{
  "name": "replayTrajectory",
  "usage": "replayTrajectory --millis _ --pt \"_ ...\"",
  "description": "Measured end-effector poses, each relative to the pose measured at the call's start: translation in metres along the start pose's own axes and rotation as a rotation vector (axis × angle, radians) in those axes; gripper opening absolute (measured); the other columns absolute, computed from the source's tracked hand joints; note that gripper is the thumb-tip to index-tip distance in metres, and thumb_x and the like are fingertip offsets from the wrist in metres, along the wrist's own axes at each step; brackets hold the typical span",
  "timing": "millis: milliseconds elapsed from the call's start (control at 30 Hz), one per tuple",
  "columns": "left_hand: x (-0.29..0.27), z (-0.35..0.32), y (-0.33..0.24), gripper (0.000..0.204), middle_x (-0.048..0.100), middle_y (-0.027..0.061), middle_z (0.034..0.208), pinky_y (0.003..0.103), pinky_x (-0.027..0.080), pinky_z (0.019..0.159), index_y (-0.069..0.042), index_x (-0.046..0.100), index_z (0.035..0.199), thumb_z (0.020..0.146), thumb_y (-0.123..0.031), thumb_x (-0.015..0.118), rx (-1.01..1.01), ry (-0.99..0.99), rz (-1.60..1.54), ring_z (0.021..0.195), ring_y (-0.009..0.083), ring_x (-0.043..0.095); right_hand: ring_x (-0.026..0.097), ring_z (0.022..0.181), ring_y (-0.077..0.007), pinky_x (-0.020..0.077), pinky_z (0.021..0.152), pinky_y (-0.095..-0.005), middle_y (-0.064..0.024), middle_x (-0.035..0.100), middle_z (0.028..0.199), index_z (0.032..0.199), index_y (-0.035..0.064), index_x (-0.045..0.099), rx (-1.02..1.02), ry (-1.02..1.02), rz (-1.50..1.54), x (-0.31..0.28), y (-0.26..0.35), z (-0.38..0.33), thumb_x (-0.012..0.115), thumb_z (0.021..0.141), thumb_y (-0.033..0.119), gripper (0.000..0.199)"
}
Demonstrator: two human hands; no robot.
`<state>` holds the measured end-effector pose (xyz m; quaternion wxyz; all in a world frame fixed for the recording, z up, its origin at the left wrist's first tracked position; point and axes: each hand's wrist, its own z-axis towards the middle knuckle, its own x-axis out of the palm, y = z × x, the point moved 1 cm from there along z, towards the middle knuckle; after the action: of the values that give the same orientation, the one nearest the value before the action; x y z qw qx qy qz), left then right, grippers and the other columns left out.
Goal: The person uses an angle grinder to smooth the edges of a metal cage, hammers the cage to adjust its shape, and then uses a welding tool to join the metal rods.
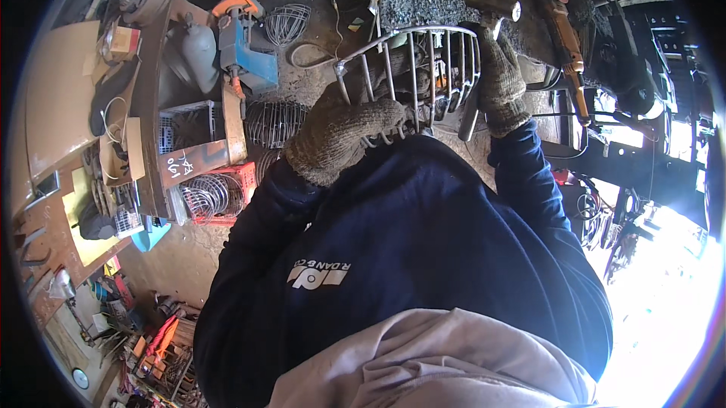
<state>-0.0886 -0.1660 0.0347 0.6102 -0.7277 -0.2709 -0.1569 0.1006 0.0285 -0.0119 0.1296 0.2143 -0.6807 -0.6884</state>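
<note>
My left hand (342,134), in a brown knitted work glove, is closed on the lower left side of a curved steel-rod cage (432,71). The cage has one bowed rim rod with several ribs running down from it. My right hand (501,79), gloved the same way, is wrapped round the handle of a hammer (493,6). The hammer's head sits above the fist, just beyond the cage's upper right corner. Some of the left fingers and the cage's lower ends are hidden behind the glove and my dark blue sleeve.
Small dark metal bits cover a surface (412,3) beyond the cage. An orange angle grinder (567,52) lies at right. At left are a blue and orange machine (246,52), a grey bottle (200,54) and a red crate (243,185) with wire rings. More wire cages (278,122) lie nearby.
</note>
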Motion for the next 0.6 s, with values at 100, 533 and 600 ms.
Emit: replayTrajectory --millis 100,533,600 --pt "-0.004 0.002 0.006 0.056 0.062 0.0170 0.127 0.038 0.058 0.092 0.002 0.044 0.142 0.089 0.007 0.060 0.117 0.022 0.177 0.110 0.0262 0.066 0.064 0.098 -0.0159 0.0483 0.089 -0.0324 -0.0070 0.069 0.108 0.121 0.0056 0.066 -0.025 -0.001 -0.070 0.003 0.007 -0.004 0.050 0.104 0.042 0.043" --pt "0.000 0.001 -0.001 0.052 0.065 0.0175 0.121 0.036 0.059 0.088 0.005 0.048 0.139 0.089 0.005 0.061 0.120 0.012 0.201 0.103 0.0251 0.069 0.062 0.102 -0.0196 0.0473 0.092 -0.0347 -0.0105 0.066 0.113 0.126 0.0047 0.063 0.073 0.003 -0.087 -0.006 -0.010 0.003 0.048 0.104 0.040 0.044" --pt "-0.003 0.005 0.006 0.048 0.068 0.0126 0.117 0.033 0.058 0.087 0.001 0.054 0.136 0.089 0.002 0.063 0.094 -0.049 0.166 0.101 0.0194 0.069 0.062 0.101 -0.0193 0.0472 0.091 -0.0339 -0.0098 0.066 0.112 0.125 0.0037 0.063 0.089 -0.009 0.000 -0.009 -0.020 0.004 0.049 0.104 0.040 0.044"
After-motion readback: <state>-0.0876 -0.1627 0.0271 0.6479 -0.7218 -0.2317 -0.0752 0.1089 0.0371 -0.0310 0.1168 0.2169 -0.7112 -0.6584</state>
